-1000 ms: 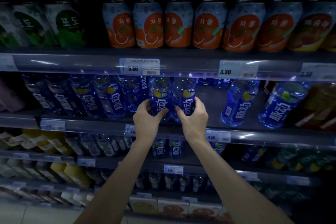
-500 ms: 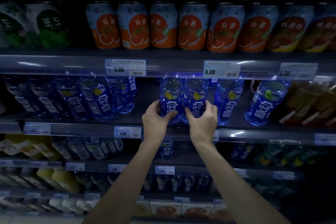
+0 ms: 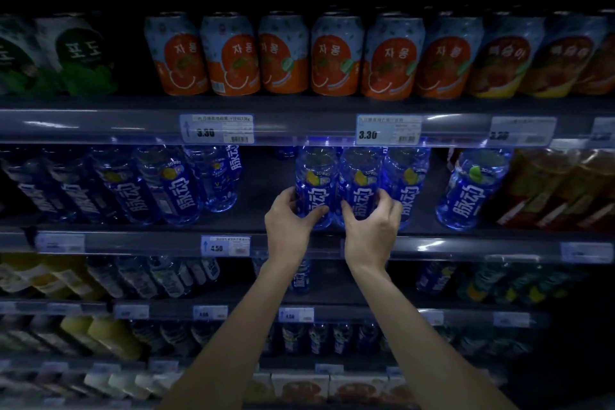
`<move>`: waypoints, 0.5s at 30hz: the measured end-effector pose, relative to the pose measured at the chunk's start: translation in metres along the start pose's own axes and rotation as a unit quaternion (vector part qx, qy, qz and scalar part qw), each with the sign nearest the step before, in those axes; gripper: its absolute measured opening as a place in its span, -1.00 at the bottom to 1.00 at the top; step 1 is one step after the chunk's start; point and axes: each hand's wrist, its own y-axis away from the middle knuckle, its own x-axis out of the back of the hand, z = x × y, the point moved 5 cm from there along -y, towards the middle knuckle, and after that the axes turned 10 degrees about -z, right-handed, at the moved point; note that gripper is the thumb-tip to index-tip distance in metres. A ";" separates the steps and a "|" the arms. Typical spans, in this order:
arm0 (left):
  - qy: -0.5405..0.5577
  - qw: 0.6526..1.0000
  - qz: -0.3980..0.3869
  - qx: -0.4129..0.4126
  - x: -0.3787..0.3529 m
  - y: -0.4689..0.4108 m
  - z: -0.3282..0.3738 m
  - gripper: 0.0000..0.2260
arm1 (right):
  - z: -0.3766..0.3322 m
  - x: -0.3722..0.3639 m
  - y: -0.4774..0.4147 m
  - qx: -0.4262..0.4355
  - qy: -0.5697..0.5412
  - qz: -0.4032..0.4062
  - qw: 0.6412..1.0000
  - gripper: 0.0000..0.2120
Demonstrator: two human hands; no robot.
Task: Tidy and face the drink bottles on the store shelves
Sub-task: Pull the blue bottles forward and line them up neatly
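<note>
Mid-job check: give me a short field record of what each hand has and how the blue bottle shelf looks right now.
left hand: wrapped around the left blue bottle, low on its body
right hand: wrapped around the right blue bottle, low on its body
held bottles: upright, side by side, labels facing out, at the shelf edge
neighbour bottle: directly right of the held pair
gap: open shelf space between the held pair and the left bottle group
lone bottle: stands apart further right
shelf above: orange cans in a row
</note>
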 end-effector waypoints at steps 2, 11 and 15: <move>-0.003 1.000 0.001 0.002 0.000 0.000 0.001 -0.51 | 0.001 0.000 0.000 0.001 -0.005 -0.001 1.000 -0.41; -0.008 1.000 0.005 0.006 -0.005 0.003 0.002 -0.49 | 0.004 0.004 -0.003 0.001 -0.008 -0.020 1.000 -0.40; -0.010 1.000 -0.004 0.017 -0.006 0.003 0.004 -0.50 | 0.007 0.007 -0.001 0.006 -0.015 -0.029 0.999 -0.45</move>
